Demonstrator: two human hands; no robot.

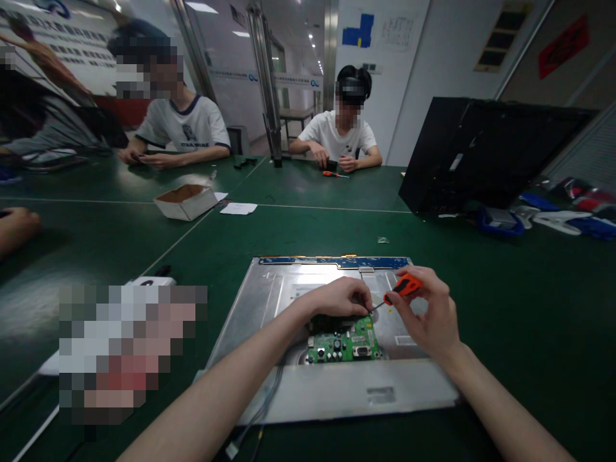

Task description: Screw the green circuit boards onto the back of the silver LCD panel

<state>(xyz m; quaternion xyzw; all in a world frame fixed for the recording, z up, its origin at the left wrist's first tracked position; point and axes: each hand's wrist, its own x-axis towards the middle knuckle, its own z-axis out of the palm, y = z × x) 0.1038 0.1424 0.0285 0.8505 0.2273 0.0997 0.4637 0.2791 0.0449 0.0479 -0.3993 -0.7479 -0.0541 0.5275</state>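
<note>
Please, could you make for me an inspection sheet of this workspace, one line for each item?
Surface: green table, thin pale seams.
Job's things: metal panel lying flat; green circuit board on it; orange-and-black screwdriver, tip at the board's upper right corner.
Clutter: open box, white paper, small clear scrap.
Hands: right hand grips the screwdriver; left hand is at the board's upper edge, its fingertips' hold unclear.
Cables: thin cables pass over the panel's near edge.
Surroundings: two people seated opposite; large black device at right.
</note>
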